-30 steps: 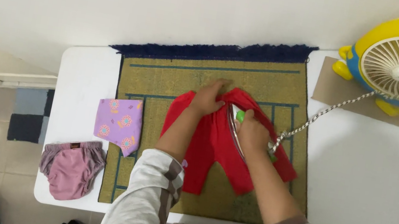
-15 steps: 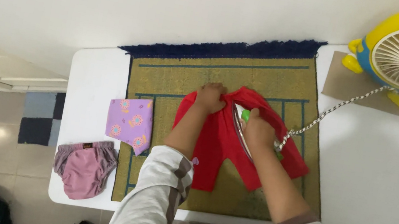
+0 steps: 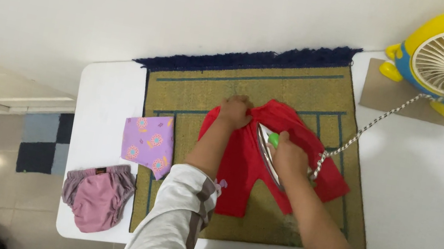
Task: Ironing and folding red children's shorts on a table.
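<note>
On the mat [image 3: 192, 86], left hand [image 3: 235, 110] pinches the red trousers' [image 3: 239, 164] waistband; right hand [image 3: 289, 155] grips the iron [image 3: 268, 146] just beside it.

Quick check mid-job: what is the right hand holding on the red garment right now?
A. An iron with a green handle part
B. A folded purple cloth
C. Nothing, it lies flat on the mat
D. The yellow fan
A: the right hand grips an iron with a green part, pressed on the red garment, while the left hand pinches the garment's top edge.
</note>
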